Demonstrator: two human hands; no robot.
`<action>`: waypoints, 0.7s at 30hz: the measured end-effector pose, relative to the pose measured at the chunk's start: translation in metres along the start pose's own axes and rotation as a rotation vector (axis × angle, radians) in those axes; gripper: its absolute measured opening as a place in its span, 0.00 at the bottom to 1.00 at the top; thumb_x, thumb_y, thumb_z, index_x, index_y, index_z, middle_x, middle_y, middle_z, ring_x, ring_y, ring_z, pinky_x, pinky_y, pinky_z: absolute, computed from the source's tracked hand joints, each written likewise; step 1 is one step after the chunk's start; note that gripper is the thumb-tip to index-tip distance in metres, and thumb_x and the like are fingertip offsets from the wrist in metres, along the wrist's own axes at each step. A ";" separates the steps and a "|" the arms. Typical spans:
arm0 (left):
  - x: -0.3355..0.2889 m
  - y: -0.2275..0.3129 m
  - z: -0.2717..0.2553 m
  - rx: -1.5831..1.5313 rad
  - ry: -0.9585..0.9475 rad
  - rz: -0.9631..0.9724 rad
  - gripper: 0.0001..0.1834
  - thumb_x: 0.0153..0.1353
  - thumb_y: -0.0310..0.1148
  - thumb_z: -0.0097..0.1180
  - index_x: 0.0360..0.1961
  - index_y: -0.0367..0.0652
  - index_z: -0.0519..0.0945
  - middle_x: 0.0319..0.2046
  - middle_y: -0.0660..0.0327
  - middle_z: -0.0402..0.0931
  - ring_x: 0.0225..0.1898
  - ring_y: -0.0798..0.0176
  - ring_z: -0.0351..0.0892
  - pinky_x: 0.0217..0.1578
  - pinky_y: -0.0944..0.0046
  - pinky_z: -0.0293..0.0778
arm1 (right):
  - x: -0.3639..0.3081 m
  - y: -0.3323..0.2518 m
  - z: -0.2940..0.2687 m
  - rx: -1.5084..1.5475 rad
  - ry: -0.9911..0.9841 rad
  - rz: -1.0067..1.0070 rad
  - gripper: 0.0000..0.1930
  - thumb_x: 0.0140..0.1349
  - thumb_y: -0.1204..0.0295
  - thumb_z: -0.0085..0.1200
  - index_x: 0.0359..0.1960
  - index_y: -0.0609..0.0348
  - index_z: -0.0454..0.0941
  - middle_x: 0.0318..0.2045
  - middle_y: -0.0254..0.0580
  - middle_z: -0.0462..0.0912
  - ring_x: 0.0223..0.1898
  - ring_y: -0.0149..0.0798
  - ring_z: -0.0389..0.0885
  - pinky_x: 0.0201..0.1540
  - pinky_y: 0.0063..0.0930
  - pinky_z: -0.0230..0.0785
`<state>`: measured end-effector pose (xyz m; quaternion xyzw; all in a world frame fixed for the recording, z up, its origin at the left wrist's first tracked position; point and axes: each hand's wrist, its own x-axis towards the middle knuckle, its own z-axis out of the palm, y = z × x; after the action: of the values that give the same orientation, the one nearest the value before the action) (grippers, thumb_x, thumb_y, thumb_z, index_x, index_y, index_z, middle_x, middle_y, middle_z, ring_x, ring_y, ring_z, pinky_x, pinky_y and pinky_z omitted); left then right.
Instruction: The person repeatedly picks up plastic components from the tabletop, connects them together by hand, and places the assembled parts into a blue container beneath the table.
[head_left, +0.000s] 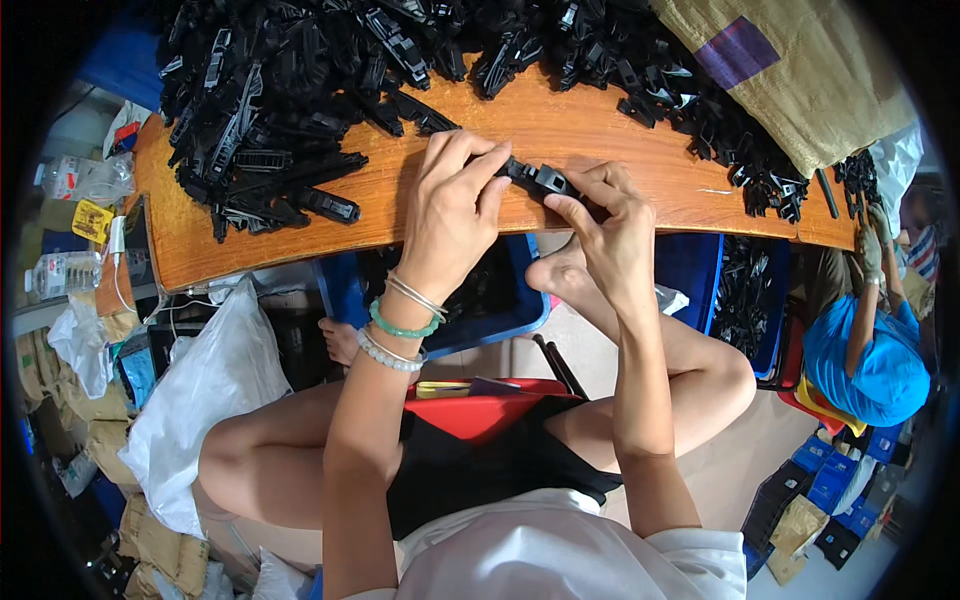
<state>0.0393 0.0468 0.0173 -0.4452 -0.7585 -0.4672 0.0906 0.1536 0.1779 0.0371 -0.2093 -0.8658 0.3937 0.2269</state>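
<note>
Just above the near edge of the table, both my hands grip one small black plastic part [542,179], long and narrow with a shiny squarish piece at its middle. My left hand [452,205] pinches its left end between thumb and fingers. At the other end, my right hand [612,215] has its thumb and bent fingers closed on it. Fingers cover both ends, so its exact kind does not show. A large heap of similar black plastic parts [262,125] spreads over the far and left side of the table, with one part [330,205] lying near its front edge.
The wooden table [690,195] curves across in front of me. A tan woven sack [800,80] lies at the far right. Below the edge stand a blue bin [535,290] and another blue bin [704,275] with black parts. A co-worker in blue [860,345] works at right.
</note>
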 end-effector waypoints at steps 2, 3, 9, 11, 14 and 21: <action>0.001 0.003 0.000 -0.013 0.000 0.004 0.17 0.49 0.16 0.55 0.43 0.35 0.81 0.37 0.54 0.75 0.42 0.51 0.72 0.46 0.58 0.70 | 0.005 0.000 0.002 -0.082 0.005 -0.076 0.13 0.48 0.77 0.63 0.37 0.67 0.83 0.31 0.49 0.78 0.31 0.46 0.76 0.38 0.34 0.69; 0.000 0.005 0.000 -0.015 -0.002 0.002 0.17 0.49 0.16 0.55 0.43 0.35 0.81 0.37 0.54 0.75 0.42 0.51 0.72 0.46 0.58 0.70 | 0.007 0.001 0.003 -0.161 0.013 -0.156 0.13 0.48 0.77 0.64 0.37 0.67 0.83 0.32 0.49 0.78 0.31 0.46 0.76 0.38 0.35 0.69; 0.002 0.005 -0.009 -0.055 -0.106 0.021 0.22 0.48 0.12 0.46 0.44 0.34 0.81 0.36 0.52 0.75 0.41 0.51 0.72 0.46 0.60 0.70 | 0.004 -0.013 0.009 0.078 -0.015 0.065 0.14 0.50 0.78 0.63 0.41 0.67 0.82 0.35 0.49 0.78 0.35 0.42 0.78 0.38 0.32 0.70; 0.001 -0.002 -0.013 -0.237 -0.067 -0.076 0.22 0.49 0.12 0.44 0.45 0.34 0.80 0.41 0.52 0.76 0.42 0.50 0.74 0.46 0.60 0.70 | -0.013 -0.019 -0.011 0.120 -0.159 0.100 0.14 0.52 0.77 0.63 0.41 0.67 0.82 0.36 0.49 0.78 0.35 0.42 0.78 0.38 0.32 0.70; 0.015 -0.015 -0.022 0.261 0.067 0.063 0.22 0.50 0.13 0.46 0.48 0.34 0.77 0.46 0.51 0.75 0.48 0.48 0.72 0.51 0.57 0.69 | -0.033 -0.020 -0.018 0.116 -0.345 0.058 0.15 0.52 0.77 0.63 0.43 0.65 0.81 0.36 0.46 0.78 0.36 0.38 0.78 0.38 0.30 0.70; 0.026 -0.015 -0.014 0.448 -0.210 0.243 0.22 0.49 0.15 0.49 0.48 0.33 0.77 0.49 0.51 0.74 0.51 0.49 0.71 0.54 0.57 0.68 | 0.051 0.044 -0.032 -0.387 0.408 -0.184 0.07 0.55 0.76 0.59 0.36 0.62 0.81 0.36 0.45 0.79 0.37 0.44 0.77 0.40 0.33 0.68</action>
<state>0.0087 0.0483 0.0296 -0.5479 -0.7892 -0.2245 0.1630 0.1384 0.2513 0.0333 -0.2441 -0.8766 0.1487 0.3870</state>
